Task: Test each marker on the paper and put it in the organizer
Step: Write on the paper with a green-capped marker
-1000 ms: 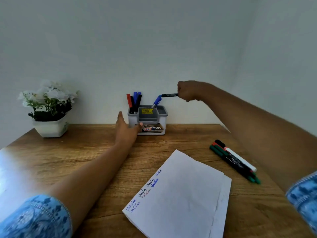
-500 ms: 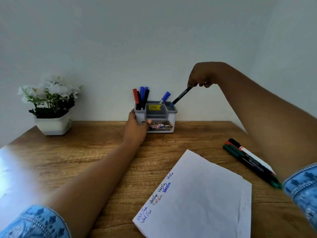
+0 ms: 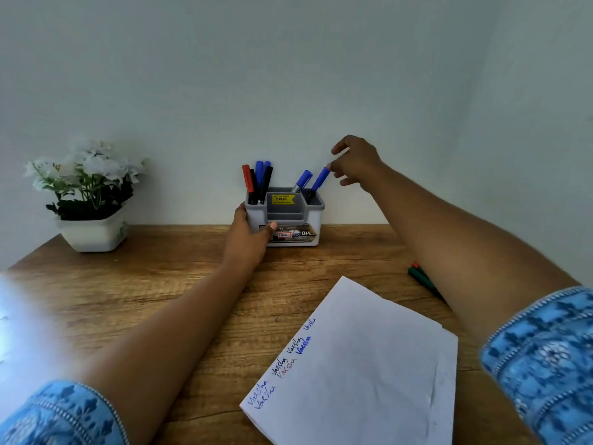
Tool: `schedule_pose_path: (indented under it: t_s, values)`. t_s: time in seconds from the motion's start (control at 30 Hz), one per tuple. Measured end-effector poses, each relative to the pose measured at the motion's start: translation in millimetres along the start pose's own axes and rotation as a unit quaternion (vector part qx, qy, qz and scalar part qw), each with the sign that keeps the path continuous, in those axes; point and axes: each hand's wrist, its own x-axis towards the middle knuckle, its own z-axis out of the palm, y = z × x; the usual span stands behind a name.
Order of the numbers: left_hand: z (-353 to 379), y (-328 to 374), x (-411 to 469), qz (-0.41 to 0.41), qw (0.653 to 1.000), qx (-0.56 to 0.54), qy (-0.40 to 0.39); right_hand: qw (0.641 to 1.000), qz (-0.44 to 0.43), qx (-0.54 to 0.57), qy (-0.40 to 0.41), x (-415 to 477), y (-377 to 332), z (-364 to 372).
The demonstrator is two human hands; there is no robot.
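Blue-capped black marker leans in the right compartment of the grey-and-white plastic organizer, centre frame. The left hand has its grip round the left wall. The right hand has a slack, wide grip, fingertips at the cap. A snagged finger could flick it out.

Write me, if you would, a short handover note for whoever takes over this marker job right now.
Left hand grips the left side of the organizer, steadying it on the table.
Right hand is at the cap of a blue marker standing in the right compartment; touching or pinching, I cannot tell.
Done: several markers stand in the organizer; the paper carries test scribbles.
Left: green markers lie on the table, partly hidden by the right forearm. Test each, then file it.
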Motion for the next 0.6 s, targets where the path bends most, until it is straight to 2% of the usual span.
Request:
schedule_pose_path:
  t_s: [0.13,0.2,0.3,0.43,0.53,0.6]
  values:
    - [-1,1,-2,-0.012,1.0,0.002,-0.002,0.995,-0.055,-0.077,0.035,-38,10,-29]
    - [-2,2,-6,-0.023,1.0,0.006,-0.006,0.994,-0.057,-0.091,0.007,-68,21,-46]
    - [-6,6,-15,-0.053,0.999,0.004,0.003,0.982,-0.032,-0.174,-0.065,-113,42,-68]
    - [-15,11,-38,-0.078,0.997,0.014,-0.016,0.941,0.015,-0.334,-0.051,-149,77,-91]
    - [-24,14,-65,-0.057,0.994,0.076,-0.055,0.915,0.061,-0.394,-0.062,-163,95,-97]
    - [-32,15,-86,-0.033,0.984,0.138,-0.107,0.905,0.077,-0.411,-0.08,-165,101,-96]
